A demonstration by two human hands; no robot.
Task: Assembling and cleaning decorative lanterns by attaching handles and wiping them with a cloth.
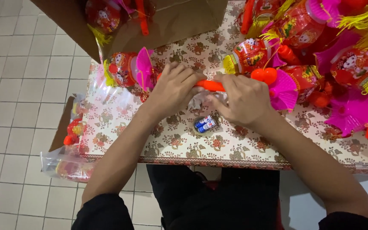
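Observation:
My left hand [173, 89] and my right hand [240, 100] both grip an orange plastic stick [210, 85], a lantern handle, held level above the table. Its ends are hidden under my fingers. A red and pink toy lantern [127, 68] lies just left of my left hand. Two small blue and white batteries [205, 124] lie side by side on the patterned tabletop [120, 123], just below my hands. A pink fan-shaped lantern piece [283, 90] with orange knobs [264, 75] sits right of my right hand.
Several red, pink and yellow-tasselled lanterns [341, 47] pile up at the right and far side. An open cardboard box [175, 21] holding lanterns stands at the far left. Bags of lanterns [71, 164] rest on the tiled floor [18, 106] by the table's left edge.

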